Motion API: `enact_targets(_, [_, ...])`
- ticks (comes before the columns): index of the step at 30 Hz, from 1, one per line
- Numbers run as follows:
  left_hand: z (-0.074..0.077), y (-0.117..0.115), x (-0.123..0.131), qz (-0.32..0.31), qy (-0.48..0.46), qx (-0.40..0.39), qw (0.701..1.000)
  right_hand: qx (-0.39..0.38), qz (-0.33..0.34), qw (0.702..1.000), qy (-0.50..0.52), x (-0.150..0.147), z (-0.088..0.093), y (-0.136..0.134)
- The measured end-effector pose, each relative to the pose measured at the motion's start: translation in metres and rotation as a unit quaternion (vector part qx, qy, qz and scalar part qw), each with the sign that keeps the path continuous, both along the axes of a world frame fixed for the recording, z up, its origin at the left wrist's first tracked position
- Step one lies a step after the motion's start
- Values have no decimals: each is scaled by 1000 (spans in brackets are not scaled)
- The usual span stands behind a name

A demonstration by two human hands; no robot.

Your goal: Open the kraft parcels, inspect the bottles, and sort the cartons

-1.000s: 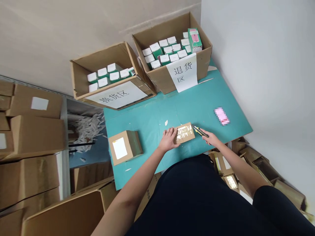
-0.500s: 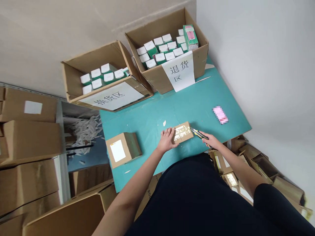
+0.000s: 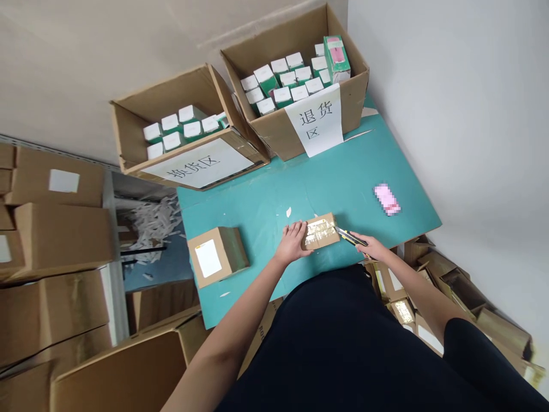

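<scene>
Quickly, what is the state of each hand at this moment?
Left hand: holding the small cardboard box by its left end.
Right hand: closed around the utility knife, blade toward the box's right end.

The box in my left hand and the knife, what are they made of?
Box: looks like cardboard, brown and dull, with plastic-looking tape that glints on top. Knife: its black and yellow handle seems plastic; the thin, pale blade is probably metal, but too small to be sure.
</scene>
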State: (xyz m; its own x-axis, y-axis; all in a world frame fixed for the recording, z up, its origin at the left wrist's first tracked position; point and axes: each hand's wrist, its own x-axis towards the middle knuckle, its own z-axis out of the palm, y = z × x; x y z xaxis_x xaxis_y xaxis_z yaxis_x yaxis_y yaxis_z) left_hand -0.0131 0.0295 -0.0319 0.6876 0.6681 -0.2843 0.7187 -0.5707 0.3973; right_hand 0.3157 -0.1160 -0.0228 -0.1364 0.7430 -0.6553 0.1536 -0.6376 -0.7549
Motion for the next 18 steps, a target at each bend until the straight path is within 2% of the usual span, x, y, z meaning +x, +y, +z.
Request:
enact_targets(8, [2,-1,-1,-44,40,34,998,14,-21,1000,14,0,-8,-20])
enact_targets(13, [1,1,-1,-50,35,32,998,26,-38,999,14,-4,-11,-39])
enact_targets(18, [3,4,-2,-51,26,26,998,28,-115,993,0,8,-5,-45])
